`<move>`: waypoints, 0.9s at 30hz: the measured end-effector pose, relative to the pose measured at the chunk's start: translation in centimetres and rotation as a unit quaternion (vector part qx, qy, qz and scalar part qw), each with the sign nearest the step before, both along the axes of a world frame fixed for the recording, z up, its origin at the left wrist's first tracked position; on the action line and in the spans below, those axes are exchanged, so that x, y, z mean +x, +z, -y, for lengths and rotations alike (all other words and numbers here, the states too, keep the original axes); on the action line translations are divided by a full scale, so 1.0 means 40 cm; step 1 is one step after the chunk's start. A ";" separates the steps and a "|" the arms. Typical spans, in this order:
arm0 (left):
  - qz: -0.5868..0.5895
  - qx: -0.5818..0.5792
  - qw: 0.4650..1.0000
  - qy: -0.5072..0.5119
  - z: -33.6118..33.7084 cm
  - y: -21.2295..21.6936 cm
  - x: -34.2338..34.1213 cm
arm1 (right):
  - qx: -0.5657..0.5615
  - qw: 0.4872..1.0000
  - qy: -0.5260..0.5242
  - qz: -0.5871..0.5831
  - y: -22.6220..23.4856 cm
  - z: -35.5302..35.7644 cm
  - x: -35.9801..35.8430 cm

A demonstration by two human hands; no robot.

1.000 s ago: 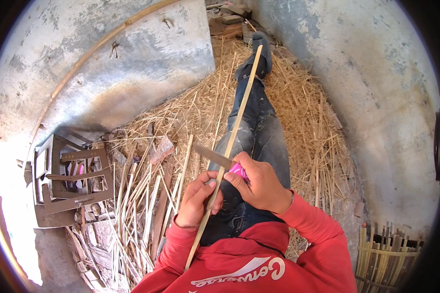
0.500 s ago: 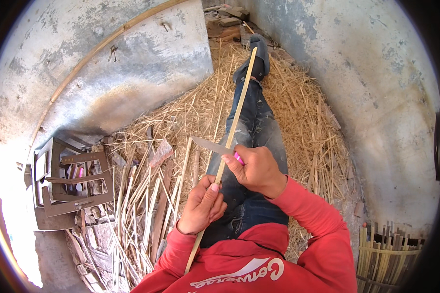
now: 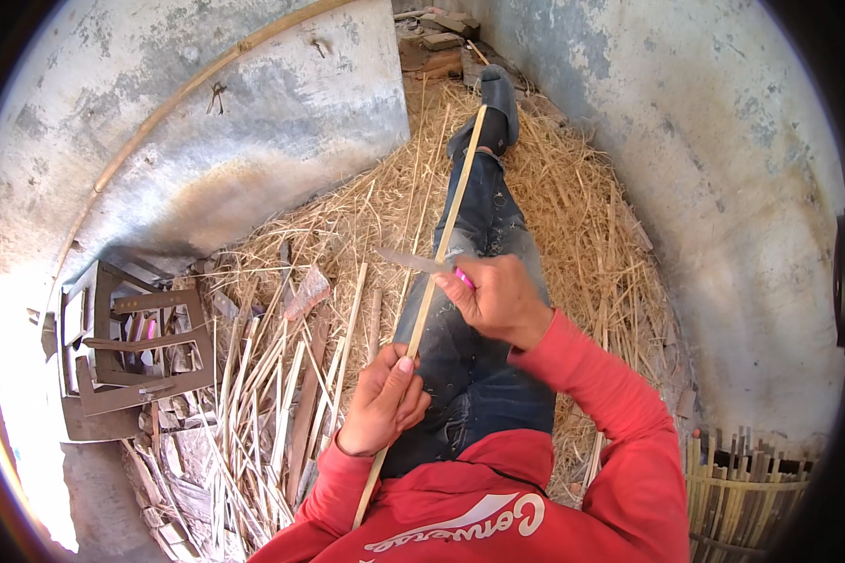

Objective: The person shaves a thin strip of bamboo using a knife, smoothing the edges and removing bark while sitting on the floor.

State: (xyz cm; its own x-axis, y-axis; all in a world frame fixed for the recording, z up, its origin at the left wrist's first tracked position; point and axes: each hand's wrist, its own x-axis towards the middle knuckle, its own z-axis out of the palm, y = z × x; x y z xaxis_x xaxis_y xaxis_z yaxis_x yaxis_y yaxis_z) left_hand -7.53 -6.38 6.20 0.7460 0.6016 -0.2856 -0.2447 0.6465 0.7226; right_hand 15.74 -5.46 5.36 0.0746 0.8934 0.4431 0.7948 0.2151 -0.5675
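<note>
While I sit on the straw (image 3: 591, 216), my left hand (image 3: 382, 402) is closed around a long bamboo strip (image 3: 438, 258) that lies along my leg and points toward my shoe (image 3: 494, 108). My right hand (image 3: 498, 298) grips a knife with a pink handle (image 3: 464, 278), and its blade (image 3: 408, 260) touches the strip. Cut sticks (image 3: 272, 403) lie beside my left hand.

The knife's (image 3: 421, 263) pink handle was almost wholly buried inside the right hand (image 3: 494, 302). The stick's (image 3: 432, 286) lower end vanished behind the red sweater (image 3: 498, 507) at 6 o'clock. The woven fence (image 3: 742, 488) at 4 o'clock was cut off by the dark rim. The crate's (image 3: 131, 347) contents at 9 o'clock were too small to tell.
</note>
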 end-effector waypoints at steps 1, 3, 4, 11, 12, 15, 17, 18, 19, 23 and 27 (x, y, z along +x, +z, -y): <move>-0.003 0.003 1.000 -0.001 -0.003 0.008 0.006 | 0.020 1.000 -0.018 -0.011 0.002 -0.001 -0.010; 0.000 0.002 1.000 0.002 -0.005 0.021 0.013 | 0.003 1.000 0.014 0.002 0.007 0.019 -0.038; 0.005 -0.002 1.000 0.002 -0.006 0.026 0.011 | -0.004 1.000 0.027 0.008 0.009 0.037 -0.058; 0.003 0.006 1.000 -0.020 0.020 0.016 -0.004 | -0.026 0.998 -0.025 -0.051 0.011 0.016 0.013; 0.004 0.005 1.000 -0.017 0.016 0.017 -0.003 | -0.015 0.999 0.001 -0.050 0.007 0.034 -0.013; 0.009 0.002 1.000 -0.011 0.005 0.010 -0.006 | -0.011 0.999 0.048 -0.001 -0.001 0.066 -0.062; 0.016 0.006 1.000 -0.007 -0.002 0.010 -0.008 | -0.007 0.999 0.028 -0.022 0.012 0.041 -0.032; 0.015 0.008 1.000 -0.010 0.002 0.011 -0.010 | -0.010 0.999 0.016 -0.042 0.018 0.034 -0.015; 0.014 0.010 1.000 -0.013 0.009 0.013 -0.014 | -0.013 0.998 0.005 -0.063 0.023 0.033 -0.007; 0.026 0.006 1.000 -0.013 0.007 0.017 -0.007 | -0.025 0.993 0.104 -0.045 0.045 0.069 -0.030; -0.021 0.058 0.998 -0.006 0.014 0.019 -0.006 | -0.039 0.997 0.043 -0.058 0.030 0.035 0.010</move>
State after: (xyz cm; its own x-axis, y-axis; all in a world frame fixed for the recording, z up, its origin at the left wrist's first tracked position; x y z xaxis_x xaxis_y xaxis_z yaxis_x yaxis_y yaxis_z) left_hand -7.77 -6.93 6.97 0.7425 0.6229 -0.2462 -0.2040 0.5604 0.8027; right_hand 16.15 -6.85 6.55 0.0432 0.9300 0.3649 0.7040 0.2308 -0.6717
